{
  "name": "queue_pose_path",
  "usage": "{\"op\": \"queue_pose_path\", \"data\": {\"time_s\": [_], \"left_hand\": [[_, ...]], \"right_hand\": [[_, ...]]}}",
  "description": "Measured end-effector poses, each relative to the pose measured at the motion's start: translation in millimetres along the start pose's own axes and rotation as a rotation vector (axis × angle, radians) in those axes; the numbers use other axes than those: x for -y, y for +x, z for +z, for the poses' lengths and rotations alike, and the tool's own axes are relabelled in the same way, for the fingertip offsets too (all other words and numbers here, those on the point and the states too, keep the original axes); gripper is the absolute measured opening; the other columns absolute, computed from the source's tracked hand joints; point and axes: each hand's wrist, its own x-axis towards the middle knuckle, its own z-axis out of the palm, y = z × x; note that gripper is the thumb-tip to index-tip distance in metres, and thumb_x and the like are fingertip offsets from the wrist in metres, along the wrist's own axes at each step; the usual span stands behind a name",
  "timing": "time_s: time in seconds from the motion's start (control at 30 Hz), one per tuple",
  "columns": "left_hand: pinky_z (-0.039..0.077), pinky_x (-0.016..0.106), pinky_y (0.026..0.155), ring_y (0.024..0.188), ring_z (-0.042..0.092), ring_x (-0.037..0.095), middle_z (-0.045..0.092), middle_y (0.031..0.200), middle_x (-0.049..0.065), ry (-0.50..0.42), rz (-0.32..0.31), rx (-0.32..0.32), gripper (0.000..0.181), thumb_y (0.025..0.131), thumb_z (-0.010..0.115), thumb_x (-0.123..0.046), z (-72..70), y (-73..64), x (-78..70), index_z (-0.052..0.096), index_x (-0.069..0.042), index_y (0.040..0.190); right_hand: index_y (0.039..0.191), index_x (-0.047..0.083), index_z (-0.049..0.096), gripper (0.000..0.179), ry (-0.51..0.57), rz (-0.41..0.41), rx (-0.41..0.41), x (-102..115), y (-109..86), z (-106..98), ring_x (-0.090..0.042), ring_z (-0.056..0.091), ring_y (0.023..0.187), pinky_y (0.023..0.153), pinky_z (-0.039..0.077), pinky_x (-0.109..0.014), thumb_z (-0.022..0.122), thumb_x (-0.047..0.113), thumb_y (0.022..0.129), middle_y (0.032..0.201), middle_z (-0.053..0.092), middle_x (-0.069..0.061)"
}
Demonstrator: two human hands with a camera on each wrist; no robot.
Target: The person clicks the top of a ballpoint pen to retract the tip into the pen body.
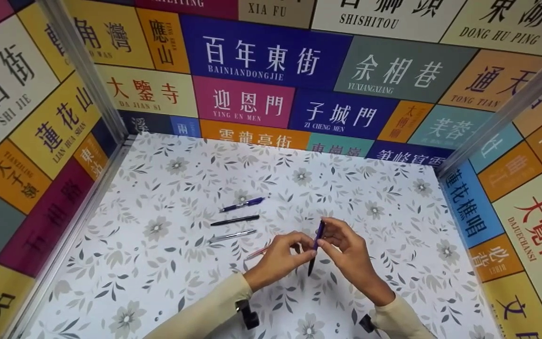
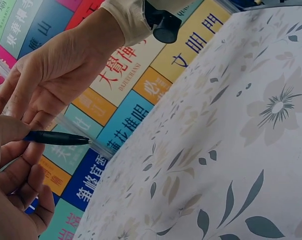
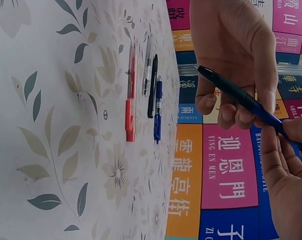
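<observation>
Both hands meet over the table around one ballpoint pen point(image 3: 229, 89), which has a blue barrel, a dark grip and its metal point showing. My left hand point(image 1: 282, 256) pinches the barrel between thumb and forefinger. On the other side, the thumb and fingers of my right hand point(image 1: 350, 252) pinch its upper part. In the head view the pen stands steeply tilted, point down, above the tabletop. Left of the hands lie a blue pen point(image 1: 243, 204), a black pen point(image 1: 235, 220), a clear pen point(image 1: 232, 236) and a red pen point(image 3: 131, 120), partly behind my left hand in the head view.
A white cloth with grey flowers and leaves covers the table point(image 1: 158, 273). Upright panels point(image 1: 261, 52) with coloured name blocks wall in the back and both sides, with metal posts point(image 1: 94, 70) at the corners.
</observation>
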Motion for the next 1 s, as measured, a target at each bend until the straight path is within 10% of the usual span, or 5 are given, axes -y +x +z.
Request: {"op": "queue_pose_path", "data": {"time_s": [1.0], "left_hand": [[0.061,0.043,0.087,0.096,0.069,0.012,0.078,0.105,0.004,-0.047,0.053,-0.054,0.014,0.101,0.08,-0.008,8.7,-12.6,-4.4,0.078,-0.011,0.115]], "right_hand": [[0.148,-0.008,0.057,0.062,0.06,-0.043,0.081,8,3.3,-3,-0.029,0.074,0.102,0.092,0.062,-0.03,0.076,-0.023,0.09,0.116,0.065,-0.034]]}}
